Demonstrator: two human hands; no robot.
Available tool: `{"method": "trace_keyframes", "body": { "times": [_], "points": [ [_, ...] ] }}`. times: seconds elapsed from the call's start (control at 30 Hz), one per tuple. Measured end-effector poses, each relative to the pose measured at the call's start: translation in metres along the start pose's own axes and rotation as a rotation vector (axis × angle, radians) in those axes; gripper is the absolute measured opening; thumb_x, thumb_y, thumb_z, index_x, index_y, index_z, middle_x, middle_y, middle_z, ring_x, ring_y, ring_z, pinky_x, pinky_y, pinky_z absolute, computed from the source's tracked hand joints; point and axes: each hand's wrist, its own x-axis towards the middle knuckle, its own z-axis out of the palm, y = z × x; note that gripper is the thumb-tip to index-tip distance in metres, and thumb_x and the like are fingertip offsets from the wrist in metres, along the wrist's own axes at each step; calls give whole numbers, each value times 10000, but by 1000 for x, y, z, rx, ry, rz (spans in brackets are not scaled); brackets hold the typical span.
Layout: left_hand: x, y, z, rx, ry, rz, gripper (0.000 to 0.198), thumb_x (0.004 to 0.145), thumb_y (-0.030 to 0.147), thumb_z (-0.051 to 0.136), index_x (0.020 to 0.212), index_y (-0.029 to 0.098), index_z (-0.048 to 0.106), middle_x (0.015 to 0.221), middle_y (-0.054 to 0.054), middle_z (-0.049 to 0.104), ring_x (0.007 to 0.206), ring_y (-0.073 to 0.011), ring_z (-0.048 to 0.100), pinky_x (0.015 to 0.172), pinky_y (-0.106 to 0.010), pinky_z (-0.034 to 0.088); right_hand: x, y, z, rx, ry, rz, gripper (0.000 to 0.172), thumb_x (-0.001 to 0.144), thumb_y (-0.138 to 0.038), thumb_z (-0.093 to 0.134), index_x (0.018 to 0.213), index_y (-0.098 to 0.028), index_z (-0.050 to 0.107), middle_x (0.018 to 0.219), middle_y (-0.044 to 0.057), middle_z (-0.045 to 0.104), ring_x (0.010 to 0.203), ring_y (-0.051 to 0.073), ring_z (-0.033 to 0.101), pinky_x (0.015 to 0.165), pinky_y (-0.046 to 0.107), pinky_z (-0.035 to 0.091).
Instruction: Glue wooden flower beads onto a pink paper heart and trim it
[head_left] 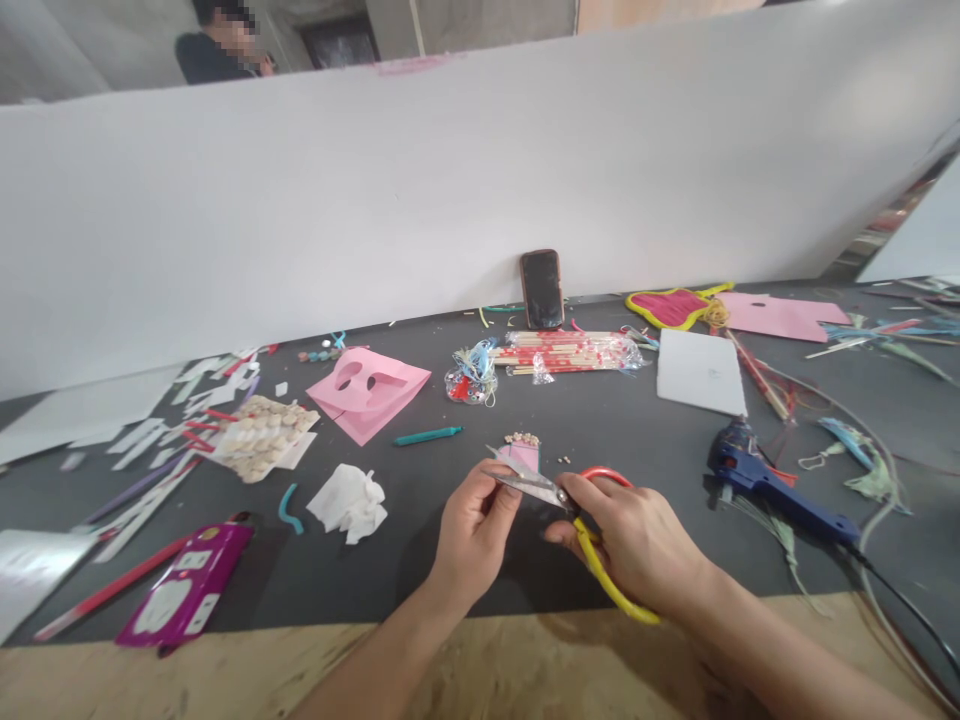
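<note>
In the head view my right hand [634, 535] is closed on scissors [600, 570] with one red and one yellow handle. The scissor blades point left, a little apart, and reach over the fingertips of my left hand [480, 525]. My left thumb and forefinger are pinched together at the blades; whatever lies between them is too small to name. Just beyond the blades lies a small pink piece [523, 455] with tiny beige bits along its top edge. A teal stick [428, 436] rests to the left of it.
A phone [541, 288] leans on the white partition [375, 200]. Wrapped sticks [570, 352] lie before it. On the right are a blue glue gun [780, 495], its cable and a white square [700, 370]. Crumpled tissue [349, 503], pink paper [367, 395] and a purple packet [187, 585] are left.
</note>
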Motion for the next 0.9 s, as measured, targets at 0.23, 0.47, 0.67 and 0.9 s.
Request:
{"method": "trace_keyframes", "body": {
  "times": [0.23,0.47,0.67,0.9],
  "points": [
    [1,-1,-2,-10,10,51,180,910,255,499,766,171,566,772,-11,566,728,-133,553,660,-231,423,4,2,0,42,20,-15,638,853,-711,351,1130,-176,561,846,100,693,732,241,667,590,297,453],
    [1,1,-2,-19,-27,49,236,924,261,473,722,168,551,782,-20,569,759,-142,559,705,-248,430,6,3,-1,64,6,-16,717,789,-769,387,1157,-175,545,898,113,684,775,265,666,622,321,471],
    [2,-1,-3,-20,-55,16,244,930,281,460,736,168,553,803,-32,584,775,-151,563,707,-256,434,5,4,3,81,-18,-23,584,895,-666,310,1124,-184,547,841,87,692,715,233,667,576,289,437],
    [0,0,1,-63,-55,-49,178,903,318,504,830,172,573,840,-30,578,704,-135,535,588,-225,416,0,2,1,41,-34,-8,515,937,-598,296,1074,-173,552,780,67,688,672,234,663,530,294,374]
  ]
}}
